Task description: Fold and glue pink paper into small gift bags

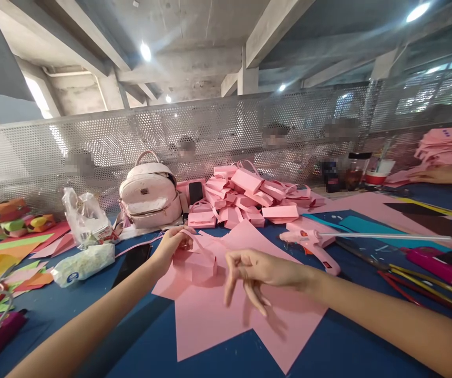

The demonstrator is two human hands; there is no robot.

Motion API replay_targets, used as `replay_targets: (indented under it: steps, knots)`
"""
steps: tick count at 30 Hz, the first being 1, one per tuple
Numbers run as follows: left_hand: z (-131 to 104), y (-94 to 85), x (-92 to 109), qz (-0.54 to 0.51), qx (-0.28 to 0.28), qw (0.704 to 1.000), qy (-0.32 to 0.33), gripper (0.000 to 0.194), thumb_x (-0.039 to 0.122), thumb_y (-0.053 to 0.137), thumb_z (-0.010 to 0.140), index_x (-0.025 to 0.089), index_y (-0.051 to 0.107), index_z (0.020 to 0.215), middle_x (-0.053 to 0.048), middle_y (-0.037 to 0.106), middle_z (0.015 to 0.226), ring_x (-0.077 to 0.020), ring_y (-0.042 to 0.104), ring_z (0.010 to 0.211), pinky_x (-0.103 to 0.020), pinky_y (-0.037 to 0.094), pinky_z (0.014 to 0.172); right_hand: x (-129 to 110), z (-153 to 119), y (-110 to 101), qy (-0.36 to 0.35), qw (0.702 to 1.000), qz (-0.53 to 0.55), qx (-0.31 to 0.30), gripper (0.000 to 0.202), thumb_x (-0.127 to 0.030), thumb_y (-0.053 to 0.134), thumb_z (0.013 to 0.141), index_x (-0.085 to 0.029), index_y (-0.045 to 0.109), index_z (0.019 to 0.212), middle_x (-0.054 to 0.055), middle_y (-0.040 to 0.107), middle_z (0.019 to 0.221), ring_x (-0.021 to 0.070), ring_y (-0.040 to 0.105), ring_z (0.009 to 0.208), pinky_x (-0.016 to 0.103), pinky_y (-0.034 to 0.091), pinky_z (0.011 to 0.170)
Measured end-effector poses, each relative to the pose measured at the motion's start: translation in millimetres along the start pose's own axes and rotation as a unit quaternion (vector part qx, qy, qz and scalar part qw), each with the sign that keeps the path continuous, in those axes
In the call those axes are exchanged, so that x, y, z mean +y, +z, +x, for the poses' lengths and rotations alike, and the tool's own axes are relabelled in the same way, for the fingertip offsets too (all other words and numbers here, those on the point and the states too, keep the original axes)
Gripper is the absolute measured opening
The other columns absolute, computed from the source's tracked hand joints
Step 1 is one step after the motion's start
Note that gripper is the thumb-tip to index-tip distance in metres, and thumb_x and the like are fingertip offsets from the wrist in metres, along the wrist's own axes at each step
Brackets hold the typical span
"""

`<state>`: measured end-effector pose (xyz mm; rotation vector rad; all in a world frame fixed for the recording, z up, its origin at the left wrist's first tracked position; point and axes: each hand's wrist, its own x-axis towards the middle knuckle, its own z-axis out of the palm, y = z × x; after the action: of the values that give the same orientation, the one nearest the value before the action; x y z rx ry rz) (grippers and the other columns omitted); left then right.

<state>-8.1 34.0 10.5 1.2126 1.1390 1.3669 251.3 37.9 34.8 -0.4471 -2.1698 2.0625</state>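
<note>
The left hand (176,240) is reaching forward, fingers pinching the pink bag (194,265) at its upper left, by the strap (204,247). The bag is sitting between both hands over the pink paper (245,315), its long side running left to right. Just beyond its right end, the right hand (249,270) is hovering, fingers drooping, loosely spread, holding nothing I'm seeing.
</note>
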Motion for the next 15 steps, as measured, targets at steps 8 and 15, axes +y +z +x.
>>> replay_targets:
  steps: [8, 15]
  knots:
    - [9.0, 8.0, -3.4, -0.113, 0.0, 0.991, -0.068, 0.026, 0.038, 0.07, 0.071, 0.016, 0.064, 0.084, -0.006, 0.073, 0.071, -0.0155, 0.066, 0.061, -0.025, 0.05, 0.063, 20.8, 4.7, -7.1, -0.022, 0.896, -0.323, 0.303, 0.013, -0.024, 0.053, 0.091, -0.021, 0.053, 0.079, 0.005, 0.068, 0.096, 0.0202, 0.066, 0.085, 0.027, 0.046, 0.068]
    - [5.3, 9.6, 2.0, -0.136, -0.048, 0.985, -0.091, 0.025, 0.036, 0.068, 0.082, 0.015, 0.065, 0.095, -0.015, 0.077, 0.104, -0.021, 0.073, 0.079, -0.029, 0.053, 0.076, 17.1, 4.3, -14.2, -0.136, 0.911, 0.264, 0.285, 0.033, -0.039, 0.08, 0.077, -0.019, 0.054, 0.078, 0.002, 0.065, 0.084, 0.0096, 0.057, 0.067, 0.02, 0.043, 0.058]
